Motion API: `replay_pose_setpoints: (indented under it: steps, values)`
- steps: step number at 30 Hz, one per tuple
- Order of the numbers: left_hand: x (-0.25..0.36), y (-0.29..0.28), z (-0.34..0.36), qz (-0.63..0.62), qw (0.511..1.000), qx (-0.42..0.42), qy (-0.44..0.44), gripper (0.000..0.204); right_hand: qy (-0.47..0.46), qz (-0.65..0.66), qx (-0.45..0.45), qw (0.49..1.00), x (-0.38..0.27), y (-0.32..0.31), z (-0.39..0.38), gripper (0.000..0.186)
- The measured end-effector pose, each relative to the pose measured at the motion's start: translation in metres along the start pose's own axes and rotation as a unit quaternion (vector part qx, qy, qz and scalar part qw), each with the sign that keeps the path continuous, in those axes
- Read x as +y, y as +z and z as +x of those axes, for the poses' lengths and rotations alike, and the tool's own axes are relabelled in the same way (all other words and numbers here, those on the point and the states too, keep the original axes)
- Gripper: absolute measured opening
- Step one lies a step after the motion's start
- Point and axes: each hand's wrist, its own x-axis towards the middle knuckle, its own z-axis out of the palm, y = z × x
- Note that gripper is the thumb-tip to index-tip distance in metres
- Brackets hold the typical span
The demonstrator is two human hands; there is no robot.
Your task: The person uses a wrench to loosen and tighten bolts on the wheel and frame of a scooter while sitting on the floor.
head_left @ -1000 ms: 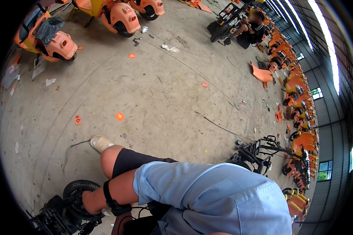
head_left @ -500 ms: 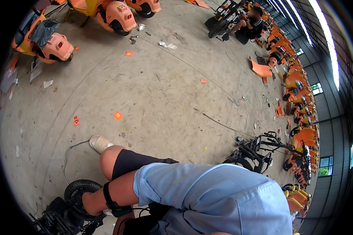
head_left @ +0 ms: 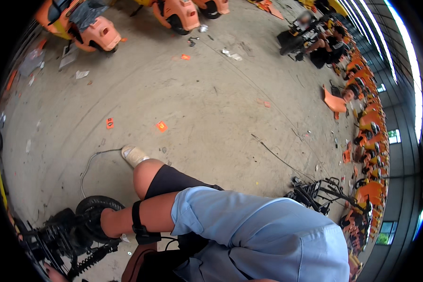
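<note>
My right arm, in a light blue short sleeve (head_left: 199, 207) with a black strap (head_left: 137, 218) round it, reaches to a small black tyre (head_left: 98, 204) at the lower left. The arm's end (head_left: 112, 222) lies over this wheel. The fingers of my right hand are hidden, so any hold cannot be made out. The wheel belongs to a stripped black vehicle frame (head_left: 51, 242) with a coil spring (head_left: 93, 262). At the bottom edge, my left hand (head_left: 54, 273) shows only as a strip of skin beside the frame, its fingers out of sight.
Beyond my bent knee (head_left: 147, 176), a thin cable (head_left: 83, 176) curves over the concrete floor. Another bare black frame (head_left: 315, 195) stands at right. Orange scooters (head_left: 96, 35) are at upper left, more line the right wall. A person (head_left: 331, 47) sits by a black vehicle (head_left: 298, 35).
My view has turned, so the floor and scooters sit differently in the picture. More of the black frame now shows, with a strip of my left hand. My right arm stays at the wheel.
</note>
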Motion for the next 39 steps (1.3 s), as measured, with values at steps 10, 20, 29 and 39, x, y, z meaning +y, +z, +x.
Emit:
replay_pose_setpoints:
  steps: [10, 20, 29, 39]
  values:
    - [0.173, -0.07, -0.074, -0.155, 0.986, -0.006, -0.064, 0.061, 0.056, 0.069, -0.027, 0.996, 0.021, -0.015, -0.056, 0.025]
    - [0.18, -0.081, -0.086, -0.157, 0.984, -0.035, -0.08, 0.062, 0.043, 0.049, -0.056, 0.996, 0.017, -0.014, -0.074, 0.024]
    - [0.174, -0.072, -0.085, -0.16, 0.983, -0.025, -0.085, 0.061, 0.026, 0.055, -0.029, 0.998, 0.013, -0.009, -0.066, 0.025]
    - [0.182, -0.081, -0.091, -0.154, 0.983, -0.03, -0.092, 0.062, 0.05, 0.051, -0.071, 0.995, 0.005, -0.013, -0.069, 0.027]
